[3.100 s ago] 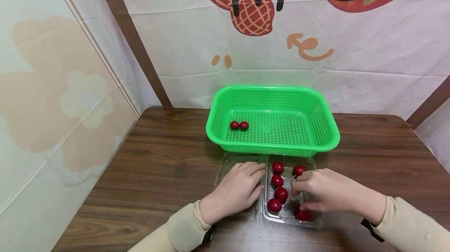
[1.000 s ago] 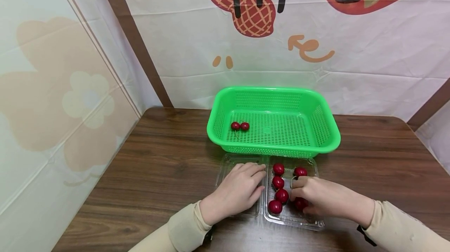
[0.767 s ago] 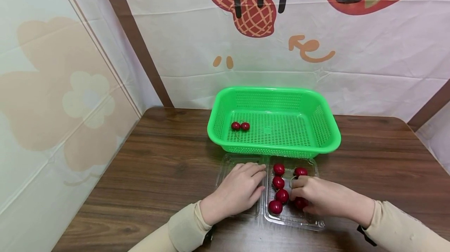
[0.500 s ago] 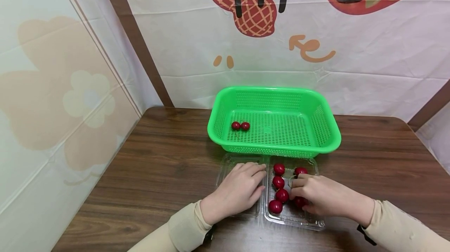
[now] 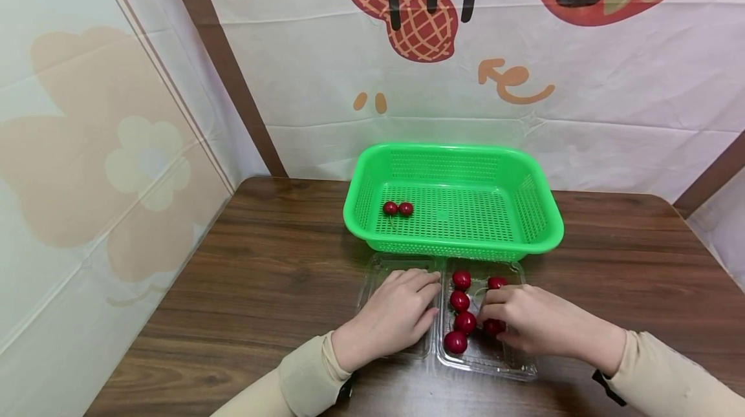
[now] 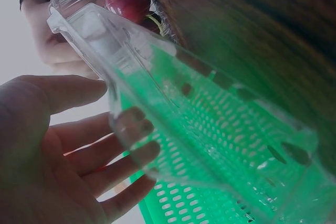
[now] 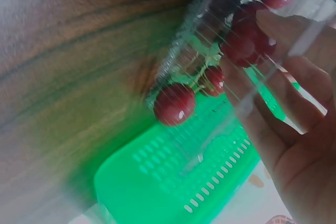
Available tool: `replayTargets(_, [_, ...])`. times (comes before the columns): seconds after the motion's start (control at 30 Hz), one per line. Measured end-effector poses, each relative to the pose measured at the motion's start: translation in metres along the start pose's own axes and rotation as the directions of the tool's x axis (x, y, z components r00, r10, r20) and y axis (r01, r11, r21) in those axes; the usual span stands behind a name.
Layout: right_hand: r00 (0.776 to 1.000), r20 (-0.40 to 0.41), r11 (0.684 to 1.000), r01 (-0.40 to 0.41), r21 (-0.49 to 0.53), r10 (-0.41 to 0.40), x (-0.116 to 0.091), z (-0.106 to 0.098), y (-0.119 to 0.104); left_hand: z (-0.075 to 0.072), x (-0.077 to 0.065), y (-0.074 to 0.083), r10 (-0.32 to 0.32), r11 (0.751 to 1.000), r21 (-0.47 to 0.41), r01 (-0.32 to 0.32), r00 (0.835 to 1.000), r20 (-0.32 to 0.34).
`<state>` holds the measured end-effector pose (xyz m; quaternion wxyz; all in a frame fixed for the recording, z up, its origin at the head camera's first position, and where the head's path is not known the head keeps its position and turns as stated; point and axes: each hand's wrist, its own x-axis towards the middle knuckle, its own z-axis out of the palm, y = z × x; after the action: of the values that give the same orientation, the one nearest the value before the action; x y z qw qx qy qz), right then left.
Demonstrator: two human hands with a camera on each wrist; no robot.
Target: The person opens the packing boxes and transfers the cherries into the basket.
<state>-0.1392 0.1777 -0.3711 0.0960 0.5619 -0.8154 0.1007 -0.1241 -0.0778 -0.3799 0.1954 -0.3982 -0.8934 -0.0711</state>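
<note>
My right hand (image 5: 532, 320) pinches a dark red cherry (image 5: 494, 328) between thumb and fingers, low inside a clear plastic clamshell box (image 5: 489, 368). In the right wrist view the pinched cherry (image 7: 242, 43) is partly hidden by the thumb. More cherries (image 5: 459, 301) form a line along the box's left side, and another cherry (image 5: 497, 282) lies at its far right, partly behind my fingers. My left hand (image 5: 392, 310) rests on the box's open lid (image 5: 378, 268), fingers loosely extended; the left wrist view shows fingertips (image 6: 144, 153) through the clear plastic.
Directly behind the box stands a green perforated basket (image 5: 350, 216), holding two cherries (image 5: 398, 209) at its left. Both sit on a dark wooden table (image 5: 262, 255). A printed white cloth (image 5: 308, 81) hangs behind.
My right hand has gone from the box's near right corner, pinched a cherry there and shifted it slightly away from me. The left hand has stayed in place on the lid.
</note>
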Motion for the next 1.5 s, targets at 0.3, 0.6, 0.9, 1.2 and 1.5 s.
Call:
replayTargets(0.3, [0.999, -0.046, 1.0, 0.003, 0.007, -0.003, 0.002, -0.007, 0.001, 0.0, 0.0, 0.0, -0.006, 1.0, 0.0, 0.006, 1.0, 0.011])
replayTargets(0.6, [0.996, -0.081, 0.999, 0.031, 0.022, -0.029, 0.003, -0.015, 0.002, 0.001, -0.001, 0.0, -0.008, 1.0, 0.001, 0.008, 1.0, 0.016])
replayTargets(0.9, [0.995, -0.096, 1.0, 0.019, -0.003, -0.02, 0.004, -0.022, 0.003, 0.001, -0.001, 0.0, -0.003, 1.0, 0.001, 0.003, 1.0, 0.005])
replayTargets(1.2, [0.992, -0.119, 1.0, 0.031, -0.002, -0.031, 0.008, -0.033, 0.007, 0.001, 0.0, 0.0, 0.002, 1.0, 0.005, -0.002, 1.0, -0.004])
replayTargets(1.5, [0.993, -0.116, 1.0, 0.021, 0.011, -0.019, 0.011, -0.042, 0.01, 0.001, 0.0, 0.0, 0.0, 1.0, 0.005, 0.0, 1.0, -0.003])
